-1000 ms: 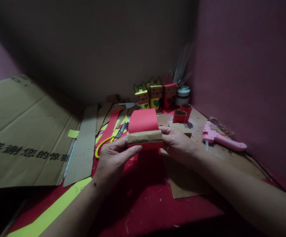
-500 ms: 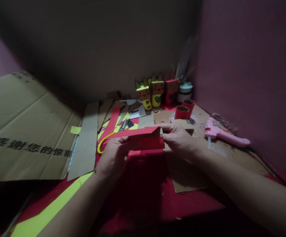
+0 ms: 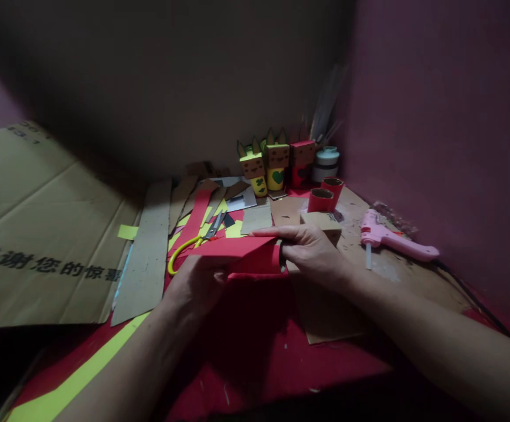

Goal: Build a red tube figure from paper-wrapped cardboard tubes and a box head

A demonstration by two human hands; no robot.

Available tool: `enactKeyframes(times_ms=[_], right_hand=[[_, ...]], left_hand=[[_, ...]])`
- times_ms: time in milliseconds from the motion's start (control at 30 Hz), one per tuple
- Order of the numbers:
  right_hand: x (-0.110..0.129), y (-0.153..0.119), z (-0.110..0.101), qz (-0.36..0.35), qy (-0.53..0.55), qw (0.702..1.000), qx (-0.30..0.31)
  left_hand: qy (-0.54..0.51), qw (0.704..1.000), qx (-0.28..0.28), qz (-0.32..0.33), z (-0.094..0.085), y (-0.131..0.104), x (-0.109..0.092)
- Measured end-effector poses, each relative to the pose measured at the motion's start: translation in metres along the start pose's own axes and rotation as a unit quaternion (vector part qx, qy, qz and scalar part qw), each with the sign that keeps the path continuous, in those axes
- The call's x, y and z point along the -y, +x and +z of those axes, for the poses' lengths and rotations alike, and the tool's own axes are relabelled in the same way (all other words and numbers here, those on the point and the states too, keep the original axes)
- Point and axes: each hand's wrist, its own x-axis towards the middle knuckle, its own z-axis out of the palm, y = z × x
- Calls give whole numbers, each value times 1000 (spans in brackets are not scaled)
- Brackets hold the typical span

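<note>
A folded piece of red paper (image 3: 252,253) is held between both hands above the red table surface. My left hand (image 3: 197,280) is closed on its left end, the thumb lying over the top. At the right end, my right hand (image 3: 314,249) pinches the paper, with the index finger stretched along its upper edge and the other fingertips partly hidden by the fold. Whatever may be inside the fold cannot be made out. Just beyond my left hand lie scissors (image 3: 182,252) with yellow handles, blades pointing away.
A pink glue gun (image 3: 391,237) lies on cardboard at the right. Two red tubes (image 3: 320,200) stand behind a small cardboard box (image 3: 325,223). Yellow figures (image 3: 255,170), a red figure (image 3: 301,164) and a lidded jar (image 3: 326,164) line the back. A large carton (image 3: 39,234) fills the left.
The red paper's right end now looks more rounded and folded over. My right index finger has stretched out along the top edge. The view has shifted slightly.
</note>
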Motion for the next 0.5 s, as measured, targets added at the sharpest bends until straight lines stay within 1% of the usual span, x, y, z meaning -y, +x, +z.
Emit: enactKeyframes(times_ms=[67,100,167,233,367,500], right_hand=[[1,1,2,-4,33,999,7],[2,2,3,-9,52,999,11],[3,3,5,-15,84,996,18],[4,3,7,-6,102,995,12],[3,4,8,25,116,993,-21],[0,4,7,35,111,993,-27]], left_hand=[[-82,994,29,-73,4,-2,-2],[-110,990,35,-84,5,-2,-3],[-131,988,34,-68,7,-1,-2],[-135,988,35,-61,7,0,0],[-130,988,28,-73,6,4,4],[-140,987,18,-78,8,5,4]])
